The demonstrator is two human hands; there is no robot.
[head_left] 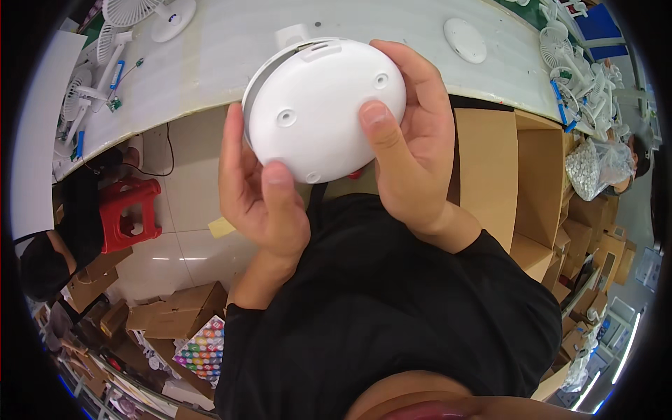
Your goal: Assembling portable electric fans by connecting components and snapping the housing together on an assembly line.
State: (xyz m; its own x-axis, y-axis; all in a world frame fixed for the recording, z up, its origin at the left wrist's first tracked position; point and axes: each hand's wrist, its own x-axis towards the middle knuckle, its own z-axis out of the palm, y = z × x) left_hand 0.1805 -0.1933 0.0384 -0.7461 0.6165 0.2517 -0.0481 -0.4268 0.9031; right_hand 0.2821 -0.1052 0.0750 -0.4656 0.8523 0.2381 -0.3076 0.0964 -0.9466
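Observation:
Both hands hold up a round white fan base [325, 115] above the near edge of the table, its underside toward me. Three recessed screw holes and a slot near the far rim show on it. Along its upper left rim a gap runs between the bottom cover and the shell, and a white stub pokes out behind. My left hand [262, 199] grips the lower left rim, thumb on the cover. My right hand [418, 133] wraps the right rim, its thumb pressed on the cover too. A round white plate [465, 40] lies on the table to the right.
On the white table [203, 77], white fans [126, 14] with loose circuit boards stand at left, and more fan parts [560, 52] at right. An open cardboard box [490, 161] is by my right arm. A red stool [131, 210] and a person are at left; another person is at far right.

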